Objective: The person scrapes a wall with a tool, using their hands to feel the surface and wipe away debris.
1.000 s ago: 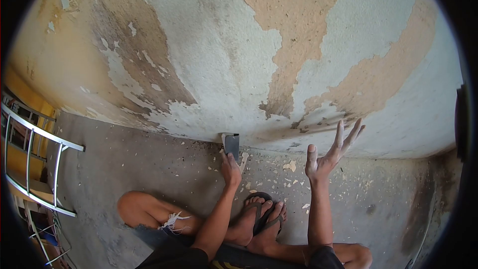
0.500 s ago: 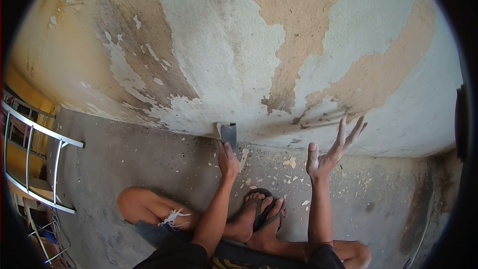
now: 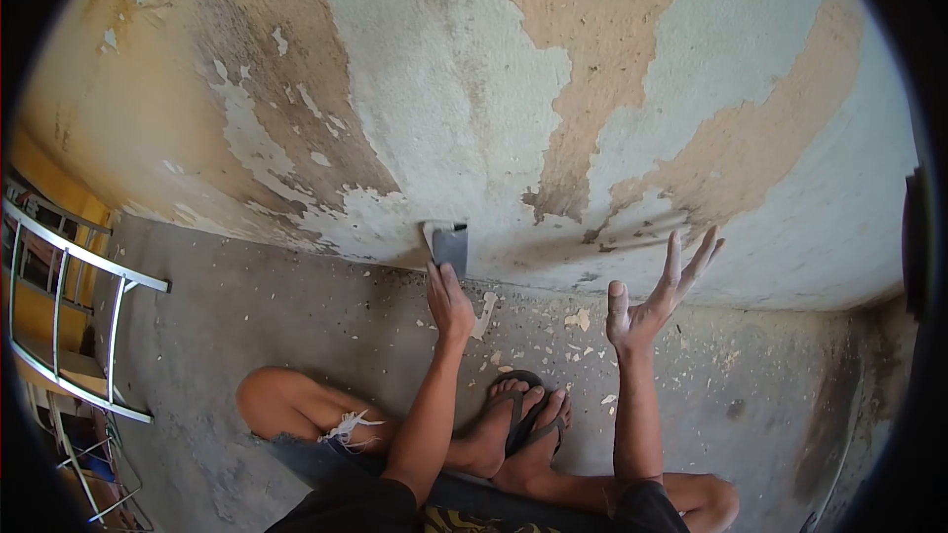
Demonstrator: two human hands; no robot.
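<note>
My left hand is closed on a flat grey scraper, its broad end up against the bottom of the peeling wall. The fingers lie along the scraper's lower part. Bare tan patches show on the wall where the pale paint has come off. Off to the right, my right hand is raised with its fingers spread and holds nothing. Whitish dust coats its fingers, and they overlap the low part of the wall in this view.
Paint flakes litter the grey concrete floor along the wall's foot. A metal ladder lies at the far left. My crossed feet in dark flip-flops rest on the floor between my arms.
My left hand has slid the scraper a little way up the wall. My right hand has stayed almost in place, still spread.
</note>
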